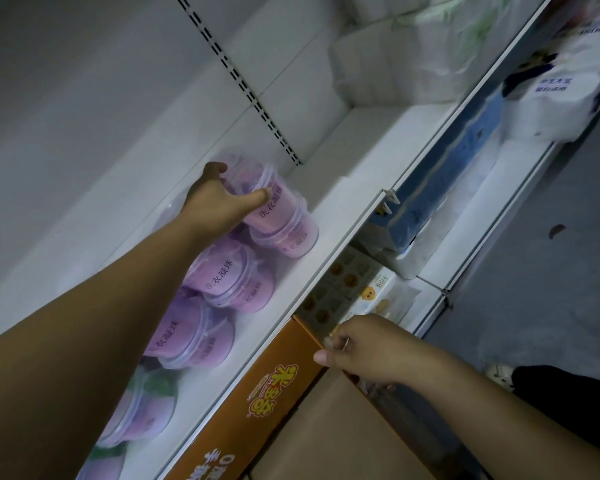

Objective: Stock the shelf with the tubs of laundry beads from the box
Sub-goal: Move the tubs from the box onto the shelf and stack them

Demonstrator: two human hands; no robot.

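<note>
Several purple tubs of laundry beads stand stacked in twos along the white shelf (340,216). My left hand (219,202) reaches up and grips the top tub (274,199) of the far stack, thumb across its label, fingers behind its lid. That tub sits on another tub (291,237). More stacks (229,278) follow toward me. Lower down, my right hand (364,351) holds the upper edge of the orange cardboard box (267,389), fingers curled over its rim. The inside of the box is hidden.
Plastic-wrapped white paper rolls (395,57) fill the far end of the same shelf. The shelf below holds a blue carton (440,181), boxed goods (357,285) and wrapped paper rolls (561,102). Grey floor lies at right. Bare shelf stretches beyond the far stack.
</note>
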